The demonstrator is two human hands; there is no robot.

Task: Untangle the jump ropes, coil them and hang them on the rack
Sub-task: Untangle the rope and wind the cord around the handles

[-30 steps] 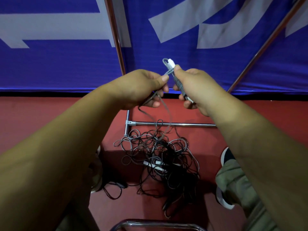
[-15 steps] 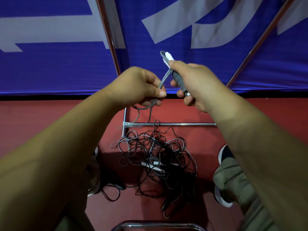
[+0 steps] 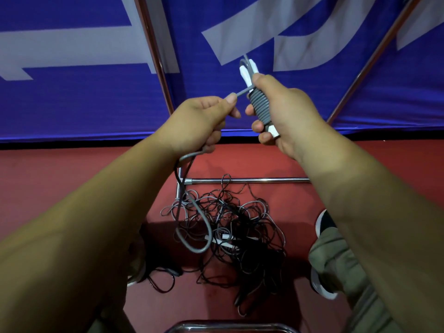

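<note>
Grey jump rope (image 3: 260,106) partly wound round white handles (image 3: 246,74), held aloft; tangled dark ropes (image 3: 240,224) on floor (image 3: 72,188) beside rack (image 3: 252,180).

Head view. The right hand (image 3: 288,111) grips two white handles (image 3: 245,74) held side by side, with a grey rope (image 3: 260,104) wound in tight turns around them. The left hand (image 3: 204,121) pinches the same rope just beside the coil; the short stretch between the hands is taut. Below the left hand the rope hangs in a long loop over a tangle of ropes (image 3: 230,224) on the red floor (image 3: 72,176), beside the low bar of a metal rack (image 3: 252,180). A blue banner (image 3: 96,104) stands behind.
</note>
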